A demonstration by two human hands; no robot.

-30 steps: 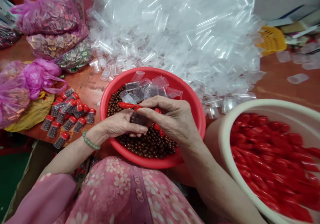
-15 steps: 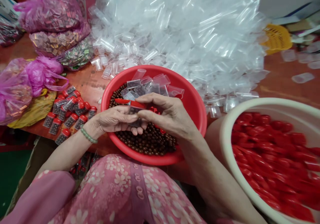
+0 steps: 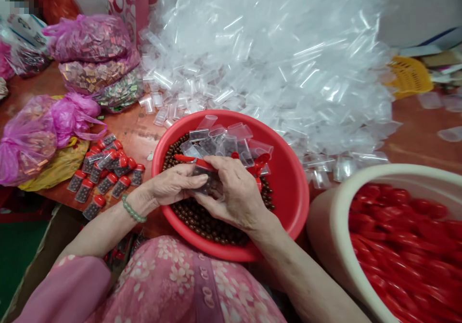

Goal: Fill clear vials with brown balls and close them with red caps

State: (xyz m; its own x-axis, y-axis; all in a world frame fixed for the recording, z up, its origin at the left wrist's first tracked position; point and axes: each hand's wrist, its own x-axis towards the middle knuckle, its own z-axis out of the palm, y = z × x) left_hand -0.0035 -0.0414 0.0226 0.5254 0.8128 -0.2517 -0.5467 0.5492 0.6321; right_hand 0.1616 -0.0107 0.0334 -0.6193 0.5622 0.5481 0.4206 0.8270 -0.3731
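Over the red basin [image 3: 301, 217], my two hands meet on one small clear container [image 3: 202, 170] with dark contents and a red lid open on it. My left hand [image 3: 173, 186] is closed round its left side, thumb across the front. My right hand [image 3: 236, 193] grips it from the right, fingertips on the red rim; its palm hides part of the container. Beneath lie brown balls [image 3: 202, 226]. Clear empty tubes [image 3: 229, 145] rest at the basin's back, and loose red pieces [image 3: 262, 161] lie beside my right hand.
A cream bucket [image 3: 335, 226] full of red plastic caps [image 3: 400, 251] stands at right. Behind the basin rises a heap of clear tubes [image 3: 252, 63]. Filled red-capped containers [image 3: 108, 183] lie at left, near pink bags [image 3: 90, 39]. A yellow basket [image 3: 409, 76] is at the far right.
My right hand has closed in from the lid onto the container's side and rim. My left hand keeps its hold. The view has shifted, so everything sits slightly lower and farther right.
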